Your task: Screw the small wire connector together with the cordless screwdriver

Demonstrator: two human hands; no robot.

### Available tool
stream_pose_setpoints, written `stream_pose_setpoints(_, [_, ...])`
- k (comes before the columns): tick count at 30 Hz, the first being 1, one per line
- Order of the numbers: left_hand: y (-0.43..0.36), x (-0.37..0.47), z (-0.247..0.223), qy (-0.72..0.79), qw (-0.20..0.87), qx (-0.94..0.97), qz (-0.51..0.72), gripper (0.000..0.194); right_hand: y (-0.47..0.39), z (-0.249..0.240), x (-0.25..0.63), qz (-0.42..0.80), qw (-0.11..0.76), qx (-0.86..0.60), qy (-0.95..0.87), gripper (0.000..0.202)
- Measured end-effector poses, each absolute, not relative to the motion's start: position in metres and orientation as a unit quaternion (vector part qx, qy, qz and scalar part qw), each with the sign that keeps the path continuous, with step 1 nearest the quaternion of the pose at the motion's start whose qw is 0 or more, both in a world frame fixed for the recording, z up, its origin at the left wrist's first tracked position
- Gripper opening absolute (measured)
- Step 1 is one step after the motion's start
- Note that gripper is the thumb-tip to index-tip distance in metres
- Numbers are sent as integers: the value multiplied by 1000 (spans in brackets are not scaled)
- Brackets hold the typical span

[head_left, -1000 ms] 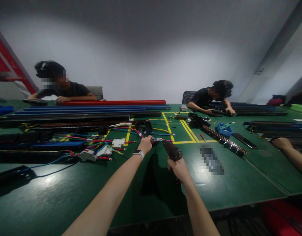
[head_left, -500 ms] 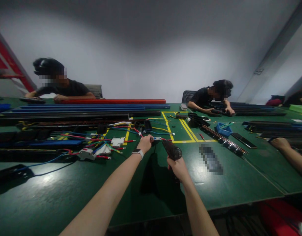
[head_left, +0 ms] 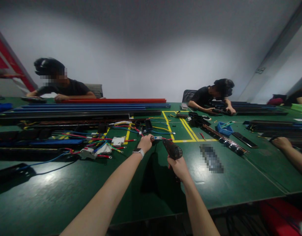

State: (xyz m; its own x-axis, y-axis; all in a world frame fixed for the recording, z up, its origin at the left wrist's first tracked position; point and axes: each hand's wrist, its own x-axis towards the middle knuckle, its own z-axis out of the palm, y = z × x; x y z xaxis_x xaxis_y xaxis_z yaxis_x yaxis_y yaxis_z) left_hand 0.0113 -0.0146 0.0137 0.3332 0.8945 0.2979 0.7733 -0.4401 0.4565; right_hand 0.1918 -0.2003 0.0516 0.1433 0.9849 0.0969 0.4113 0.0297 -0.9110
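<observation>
My left hand (head_left: 146, 141) is closed around one end of a small white-and-blue electrical part (head_left: 157, 138), held above the green table. A short red wire (head_left: 167, 139) runs from its right side. Wrapped around the handle of a dark cordless power screwdriver (head_left: 173, 150) is my right hand (head_left: 177, 167). The tool points up and left, its tip close to the right side of the part; whether they touch I cannot tell. Left of my left hand lie white circuit breakers (head_left: 118, 141) with coloured wires and red lugs.
Long blue and black rails (head_left: 91, 108) stretch across the left and back of the table (head_left: 131, 203). A blue bin (head_left: 224, 128), a copper-lined rail (head_left: 221, 139) and a blurred-out flat object (head_left: 211, 158) lie to the right. Two people sit opposite; another person's hand (head_left: 282, 144) shows at right.
</observation>
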Motion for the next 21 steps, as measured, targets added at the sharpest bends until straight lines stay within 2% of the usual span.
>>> stream_pose_setpoints(21, [-16,11,14,515,106,810,259,21,-199,52,193,330,438,-606,-577,13])
